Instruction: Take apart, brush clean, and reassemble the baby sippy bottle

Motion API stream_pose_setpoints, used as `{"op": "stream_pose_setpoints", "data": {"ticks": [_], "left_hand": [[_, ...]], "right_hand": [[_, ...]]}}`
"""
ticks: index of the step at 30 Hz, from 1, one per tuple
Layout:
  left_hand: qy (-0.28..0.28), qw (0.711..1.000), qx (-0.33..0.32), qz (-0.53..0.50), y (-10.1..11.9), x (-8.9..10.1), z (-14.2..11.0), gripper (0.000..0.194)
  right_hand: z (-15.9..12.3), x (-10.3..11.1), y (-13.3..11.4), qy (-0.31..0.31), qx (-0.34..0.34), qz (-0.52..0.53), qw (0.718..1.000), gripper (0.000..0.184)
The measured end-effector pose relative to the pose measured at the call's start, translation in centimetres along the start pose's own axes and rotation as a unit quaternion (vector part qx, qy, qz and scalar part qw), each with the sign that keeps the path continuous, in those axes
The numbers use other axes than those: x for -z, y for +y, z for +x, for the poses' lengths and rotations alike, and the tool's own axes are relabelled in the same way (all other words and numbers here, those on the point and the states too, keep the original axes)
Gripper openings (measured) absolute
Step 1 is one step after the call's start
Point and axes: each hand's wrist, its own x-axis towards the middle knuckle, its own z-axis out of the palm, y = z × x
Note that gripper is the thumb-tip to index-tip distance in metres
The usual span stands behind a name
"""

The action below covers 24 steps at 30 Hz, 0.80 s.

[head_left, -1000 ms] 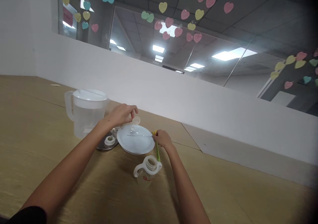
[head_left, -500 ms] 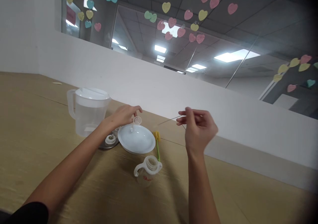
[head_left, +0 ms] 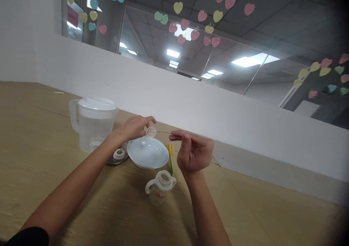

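My left hand (head_left: 139, 126) is closed on a small clear round-rimmed piece (head_left: 151, 132) that looks like a baby bottle nipple, above the far edge of a white bowl (head_left: 148, 155). My right hand (head_left: 195, 149) pinches a thin wire-like rod (head_left: 163, 132). The rod's far end reaches the rim of the clear piece; whether it is inside cannot be made out. Nearer to me stands a baby bottle (head_left: 158, 195), uncapped, with a white handle ring. A brush with a yellow sponge head (head_left: 171, 148) and green handle lies right of the bowl.
A lidded clear plastic pitcher (head_left: 95, 126) stands left of the bowl. Partly under my left forearm, a dark round plate (head_left: 117, 162) carries a white bottle collar (head_left: 119, 154). Behind the wooden table (head_left: 259, 202) rises a white wall (head_left: 152, 89) with a window and heart-shaped notes.
My right hand has moved left and turned, bringing the thin rod over to the clear piece. My left hand keeps its place by the bowl. The view has shifted slightly.
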Motion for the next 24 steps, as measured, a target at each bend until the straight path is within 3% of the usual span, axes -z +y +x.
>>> {"op": "stream_pose_setpoints", "data": {"ticks": [6, 19, 24], "left_hand": [[0.008, 1.000, -0.012, -0.006, 0.03, 0.15, -0.03, 0.040], [0.023, 0.999, -0.033, -0.002, -0.18, -0.03, 0.01, 0.039], [0.022, 0.999, -0.037, -0.008, 0.00, 0.04, -0.15, 0.037]], "right_hand": [[-0.25, -0.10, 0.05, -0.029, 0.016, 0.019, 0.999, 0.018], [-0.43, 0.02, -0.05, -0.019, 0.060, 0.036, 0.997, 0.016], [-0.50, 0.04, -0.17, -0.038, 0.045, 0.018, 0.998, 0.018]]}}
